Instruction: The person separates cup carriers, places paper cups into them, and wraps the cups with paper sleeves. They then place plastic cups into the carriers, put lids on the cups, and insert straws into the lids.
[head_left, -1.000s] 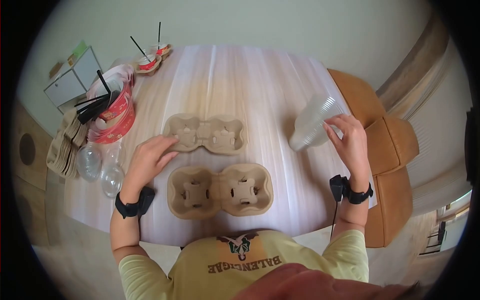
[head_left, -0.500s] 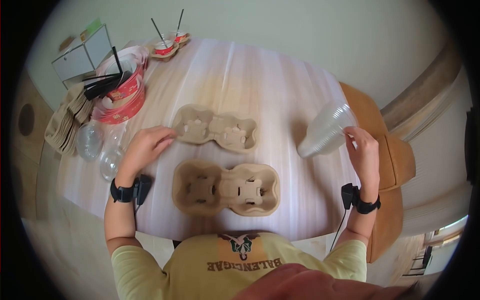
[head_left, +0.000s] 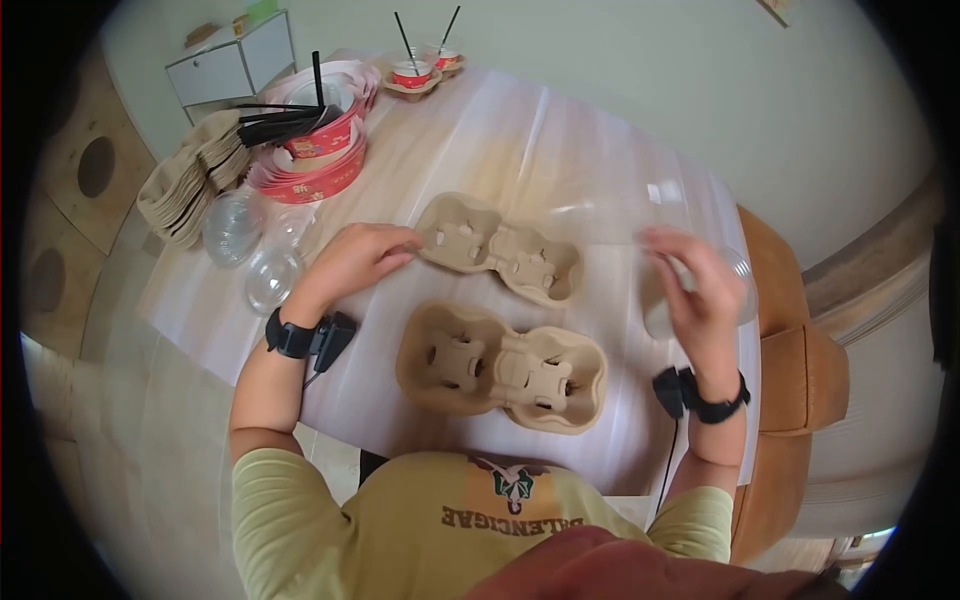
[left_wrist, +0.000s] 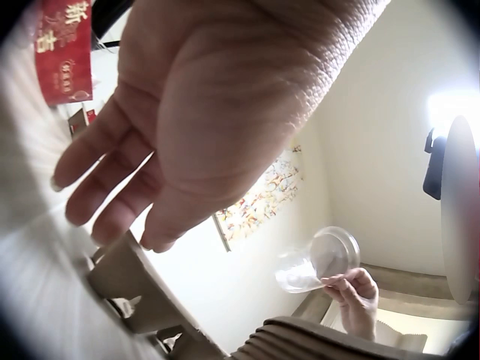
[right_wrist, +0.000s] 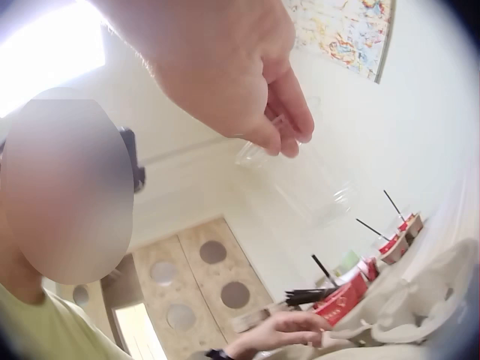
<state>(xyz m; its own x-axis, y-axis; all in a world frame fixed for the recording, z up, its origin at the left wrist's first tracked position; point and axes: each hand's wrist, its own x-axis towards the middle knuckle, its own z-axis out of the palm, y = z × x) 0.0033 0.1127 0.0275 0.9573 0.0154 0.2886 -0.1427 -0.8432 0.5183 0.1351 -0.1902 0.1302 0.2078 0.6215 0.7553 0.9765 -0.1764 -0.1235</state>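
Observation:
In the head view my right hand (head_left: 700, 290) pinches a single clear plastic cup (left_wrist: 296, 274) by its rim. The cup is tilted and above the table; motion blurs it in the head view. Behind that hand, a stack of clear cups (head_left: 746, 285) lies on its side, partly hidden. My left hand (head_left: 352, 262) has relaxed fingers, with the fingertips right at the left end of the far cardboard cup carrier (head_left: 497, 248). A second two-hole cup carrier (head_left: 503, 372) sits nearer my body. Both carriers' wells hold nothing.
Clear dome lids (head_left: 272, 280), a stack of cup carriers (head_left: 190, 185), red paper bands (head_left: 325, 180) and black straws (head_left: 285, 125) crowd the table's left side. At the far edge, red-banded cups (head_left: 412, 75) with straws stand in carriers. An orange chair (head_left: 800, 370) borders the right side.
My right hand has drawn one clear cup off the stack, leftward and up. My left hand stays beside the far carrier. The head view has turned, shifting the scene right.

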